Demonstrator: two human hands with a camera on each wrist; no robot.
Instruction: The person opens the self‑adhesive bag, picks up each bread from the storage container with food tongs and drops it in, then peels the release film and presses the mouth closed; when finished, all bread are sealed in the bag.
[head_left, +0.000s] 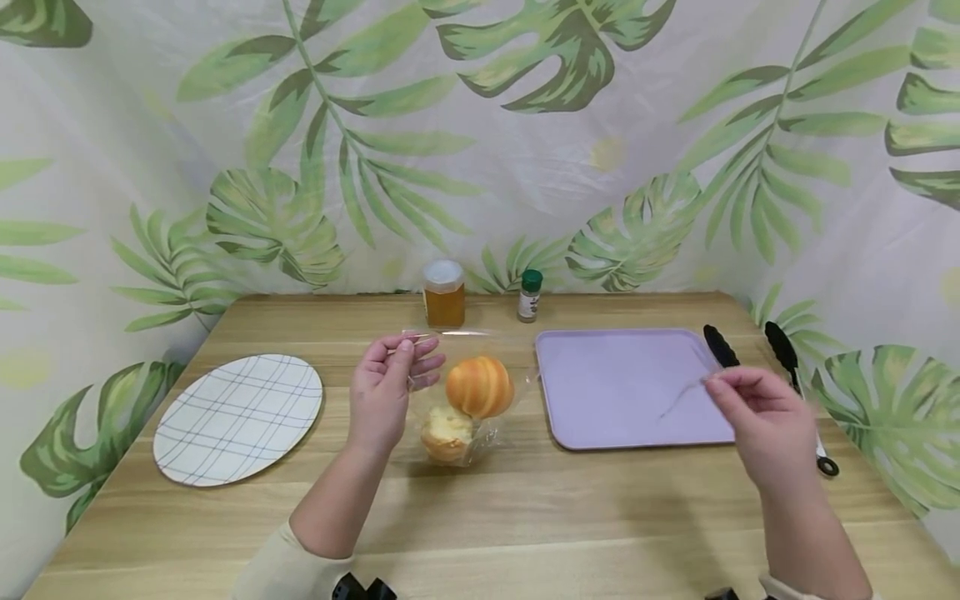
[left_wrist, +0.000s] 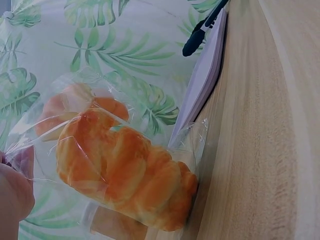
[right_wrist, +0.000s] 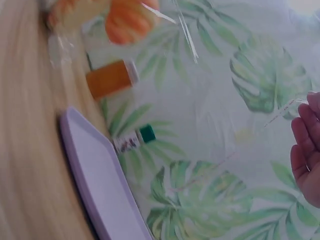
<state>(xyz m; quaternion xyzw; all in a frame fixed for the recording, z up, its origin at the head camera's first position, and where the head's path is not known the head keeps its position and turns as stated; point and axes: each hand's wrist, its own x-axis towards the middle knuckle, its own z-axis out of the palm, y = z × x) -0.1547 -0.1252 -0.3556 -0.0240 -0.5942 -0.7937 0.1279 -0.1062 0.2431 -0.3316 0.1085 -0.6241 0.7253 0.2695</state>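
My left hand [head_left: 382,392] pinches the top edge of a clear plastic bag [head_left: 480,446] between thumb and forefinger, its other fingers loosely spread. Inside the bag are two pieces of bread: a golden ridged roll [head_left: 480,387] above, and a paler piece [head_left: 446,433] showing its crumb below. The left wrist view shows the golden bread [left_wrist: 125,170] large, through wrinkled film. Out to the right, over the purple tray, my right hand [head_left: 768,425] pinches a thin clear plastic strip [head_left: 681,395] between thumb and forefinger. In the right wrist view the strip [right_wrist: 280,114] trails from the fingertips.
A purple tray [head_left: 630,392] lies at the right, with black-tipped tongs [head_left: 783,346] beside it. At the left sits a white checked plate [head_left: 240,421]. A honey-coloured jar [head_left: 444,300] and a green-capped spice bottle [head_left: 529,297] stand at the back by the leaf-print cloth.
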